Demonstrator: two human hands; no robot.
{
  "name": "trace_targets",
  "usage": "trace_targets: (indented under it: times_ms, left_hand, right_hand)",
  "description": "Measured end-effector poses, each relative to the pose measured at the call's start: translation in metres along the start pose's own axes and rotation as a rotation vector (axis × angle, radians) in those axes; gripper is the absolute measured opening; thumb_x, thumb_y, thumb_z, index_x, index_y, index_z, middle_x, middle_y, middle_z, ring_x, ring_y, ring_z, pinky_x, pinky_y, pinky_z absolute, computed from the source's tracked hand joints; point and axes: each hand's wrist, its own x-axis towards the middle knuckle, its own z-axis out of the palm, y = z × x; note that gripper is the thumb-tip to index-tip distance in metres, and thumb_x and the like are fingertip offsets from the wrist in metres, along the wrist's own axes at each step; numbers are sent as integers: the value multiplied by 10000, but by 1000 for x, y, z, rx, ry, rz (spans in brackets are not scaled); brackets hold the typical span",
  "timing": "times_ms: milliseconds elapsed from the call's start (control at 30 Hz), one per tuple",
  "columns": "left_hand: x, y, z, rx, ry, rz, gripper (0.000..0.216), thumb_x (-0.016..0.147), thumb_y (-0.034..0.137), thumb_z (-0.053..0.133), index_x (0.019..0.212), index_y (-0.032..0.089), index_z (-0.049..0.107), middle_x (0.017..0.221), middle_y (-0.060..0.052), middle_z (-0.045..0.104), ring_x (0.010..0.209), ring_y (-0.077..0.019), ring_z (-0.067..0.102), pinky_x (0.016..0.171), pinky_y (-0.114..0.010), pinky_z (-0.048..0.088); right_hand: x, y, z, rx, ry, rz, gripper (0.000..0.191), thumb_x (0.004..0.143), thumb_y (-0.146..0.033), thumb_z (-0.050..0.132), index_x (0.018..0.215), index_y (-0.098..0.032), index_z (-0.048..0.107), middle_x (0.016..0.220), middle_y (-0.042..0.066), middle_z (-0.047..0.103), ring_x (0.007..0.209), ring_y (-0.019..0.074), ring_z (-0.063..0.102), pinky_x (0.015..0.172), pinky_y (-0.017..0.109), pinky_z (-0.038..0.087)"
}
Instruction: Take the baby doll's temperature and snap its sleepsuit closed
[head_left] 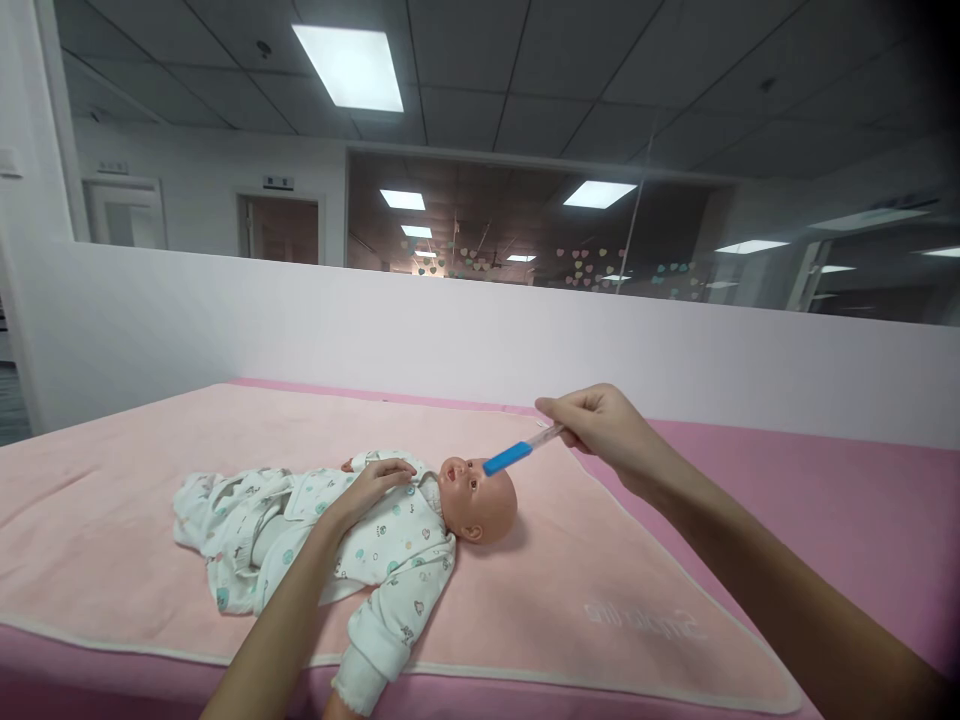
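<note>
A baby doll (480, 505) in white patterned clothes lies on its back, its head to the right and its legs to the left. My left hand (379, 485) rests flat on the doll's chest, fingers stretched out and holding nothing. In a pinch, my right hand (600, 425) grips a thin stick with a blue end (508, 458). The part near my fingers is clear, and the wide blue end slants down to the left above the doll's face. Whether the blue end touches the face, I cannot tell.
A peach blanket (555, 570) with a pale edge and faint lettering lies under the doll on a pink padded surface (795, 530). Behind it runs a low white wall (480, 335) with glass above. One doll arm hangs over the near edge.
</note>
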Motion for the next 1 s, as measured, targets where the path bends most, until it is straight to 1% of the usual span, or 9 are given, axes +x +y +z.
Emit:
trace_targets:
  times_ms: [67,133,267,433,567,667,800,900,1000]
  left_hand:
    - [0,1,0,7,4,-1,321,668,407,562,869,175,656,888,-50,637,886,-222,541,759,-286,392]
    - [-1,1,0,16,2,-7,332,666,413,561,876,173,654,896,-54,638,894,-226,542,765,-289,394]
    - [0,1,1,5,1,-20,342,666,408,559,892,169,649,919,-57,639,903,-227,547,780,-293,398]
    - [2,-2,0,-29,-5,-20,313,662,387,569,874,171,652,906,-51,644,902,-222,550,792,-295,391]
    - [4,-5,0,-47,0,-24,319,655,394,581,868,169,655,901,-52,643,899,-223,552,794,-302,390]
    - [4,-5,0,-44,-13,-14,317,665,403,576,846,158,663,907,-64,647,914,-226,551,816,-309,388]
    - [2,-2,-2,-25,-60,-1,289,667,385,591,822,157,678,915,-65,652,920,-220,549,832,-299,379]
    - [0,0,-2,-10,-100,-14,285,661,372,608,830,157,686,905,-64,653,881,-204,553,780,-277,393]
    - [-2,1,-2,34,-124,-19,310,642,368,629,853,148,683,789,-52,639,753,-172,545,661,-251,396]
  right_hand:
    - [2,-2,-4,146,-98,48,432,742,-365,503,386,-190,331,380,-50,246,391,55,205,414,243,181]
    - [3,-1,-5,169,-138,60,424,740,-352,495,391,-197,312,379,-53,242,389,57,203,415,245,193]
    - [5,5,-1,-21,13,5,425,676,-291,555,373,-198,272,387,-66,184,402,46,138,409,245,134]
    - [6,4,-1,240,-73,39,427,742,-359,480,408,-211,258,384,-59,221,383,60,194,409,245,201]
    - [6,7,-3,-133,168,-35,430,699,-320,528,370,-200,278,400,-57,179,386,47,154,413,237,121]
    - [6,16,-9,-170,266,-38,409,720,-356,504,375,-188,362,393,-47,215,392,60,181,411,242,143]
    - [-3,47,2,-148,175,74,424,721,-406,488,377,-180,389,387,-48,254,385,64,219,418,235,187]
    - [-22,89,35,-193,36,190,433,729,-392,443,356,-180,388,361,-48,254,366,72,251,428,234,207]
    - [-41,137,73,-278,-60,296,394,733,-312,406,362,-181,392,358,-32,316,387,92,335,465,232,246]
